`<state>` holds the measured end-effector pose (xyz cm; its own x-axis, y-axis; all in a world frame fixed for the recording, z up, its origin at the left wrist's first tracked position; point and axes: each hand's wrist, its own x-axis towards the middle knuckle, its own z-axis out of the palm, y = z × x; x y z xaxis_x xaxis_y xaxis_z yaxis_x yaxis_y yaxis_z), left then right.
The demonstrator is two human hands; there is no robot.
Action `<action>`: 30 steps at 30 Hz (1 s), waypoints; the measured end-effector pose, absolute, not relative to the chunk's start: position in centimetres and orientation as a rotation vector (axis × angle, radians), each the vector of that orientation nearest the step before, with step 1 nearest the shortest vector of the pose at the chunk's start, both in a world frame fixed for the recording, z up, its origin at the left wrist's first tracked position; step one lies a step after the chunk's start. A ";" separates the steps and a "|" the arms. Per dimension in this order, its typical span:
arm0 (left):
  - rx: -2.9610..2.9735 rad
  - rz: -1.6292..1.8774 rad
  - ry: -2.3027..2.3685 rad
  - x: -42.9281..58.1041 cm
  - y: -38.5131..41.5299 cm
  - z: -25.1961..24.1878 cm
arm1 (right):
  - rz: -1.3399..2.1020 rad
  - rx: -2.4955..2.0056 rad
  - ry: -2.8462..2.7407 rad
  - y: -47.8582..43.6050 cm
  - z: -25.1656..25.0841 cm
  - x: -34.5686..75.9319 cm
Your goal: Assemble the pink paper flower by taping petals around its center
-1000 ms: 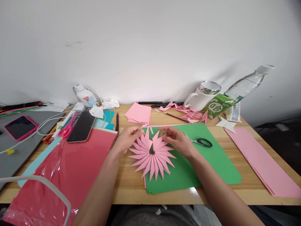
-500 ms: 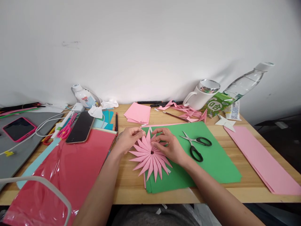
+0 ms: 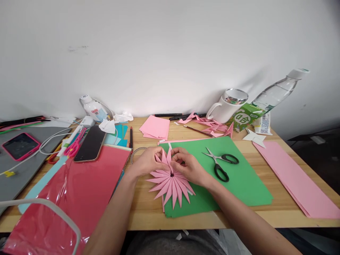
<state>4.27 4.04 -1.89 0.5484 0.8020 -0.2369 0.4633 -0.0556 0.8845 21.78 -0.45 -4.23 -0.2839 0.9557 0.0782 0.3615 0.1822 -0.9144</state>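
Note:
A pink folded-paper star (image 3: 171, 189) with many pointed petals and a small dark hole at its middle lies partly over a stack of green paper (image 3: 244, 184). My left hand (image 3: 148, 161) pinches its upper left petals between thumb and fingers. On the upper right, my right hand (image 3: 188, 166) has thumb and fingertips closed on a petal near the centre. The fingers of both hands cover part of the upper petals. Black-handled scissors (image 3: 223, 161) lie spread on the green paper, right of my right hand.
Pink paper squares (image 3: 155, 126) and loose folded pink pieces (image 3: 212, 125) lie by the wall. A white mug (image 3: 225, 109), a green box (image 3: 244, 118) and a bottle (image 3: 278, 92) stand at back right. Left are a phone (image 3: 90, 143), pink scissors (image 3: 75, 143) and red paper (image 3: 87, 187).
My left hand has shifted slightly right and down, its fingers now closed on the upper left petals. My right hand has drawn its fingers in, and the star has turned a little.

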 end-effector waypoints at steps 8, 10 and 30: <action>1.686 0.385 1.039 4.3 4.0 -1.7 | 1.131 -1.191 -1.746 -0.1 -4.3 22.2; 1.684 0.390 1.022 4.3 4.0 -1.7 | 1.104 -1.176 -1.772 0.0 -4.4 22.2; 1.594 0.364 1.156 3.8 4.1 -0.9 | 0.517 -1.041 -2.133 -0.8 -4.3 23.0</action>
